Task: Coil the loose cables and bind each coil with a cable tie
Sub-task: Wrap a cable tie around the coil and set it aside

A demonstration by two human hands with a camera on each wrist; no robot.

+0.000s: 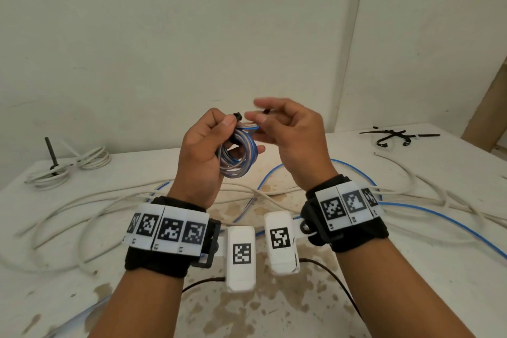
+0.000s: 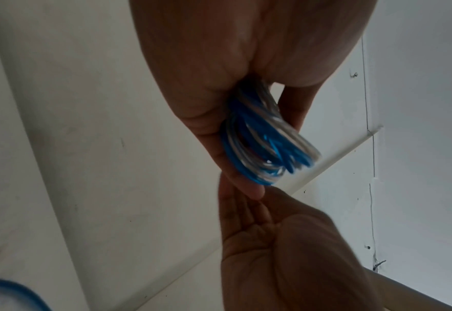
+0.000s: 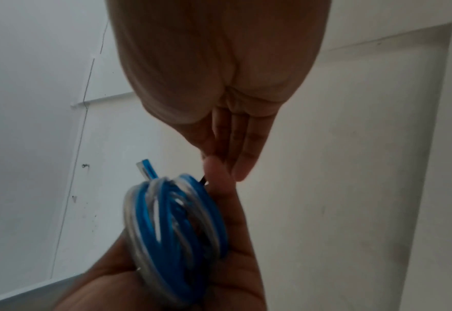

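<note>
Nearest us, our left hand (image 1: 201, 151) grips a small blue-and-white coil (image 1: 238, 155), fingers curled round its loops and lifted clear of the surface (image 1: 411, 269). A black cable tie (image 1: 238, 116) sits at the top of the coil, its head by our left thumb. Our right hand (image 1: 290, 134) meets it from the other side; thumb and forefinger seem to pinch the tie's dark tail, the other fingers loosely spread, though the hand is blurred and we cannot be sure of the grip. From the right wrist we see a short cable end poking out beside the loops.

We judge that we are binding this coil: the tie is round it and not yet drawn snug. The next move calls for a firm hold on the loops while the tail is pulled through the head until the bundle is tight.

Below and beyond, loose white cables (image 1: 82, 217) and a blue cable (image 1: 439, 217) sprawl uncoiled across the surface. Farther left lies a white coil (image 1: 68, 167) already bound with a tie; at far right, spare black ties (image 1: 397, 136).
</note>
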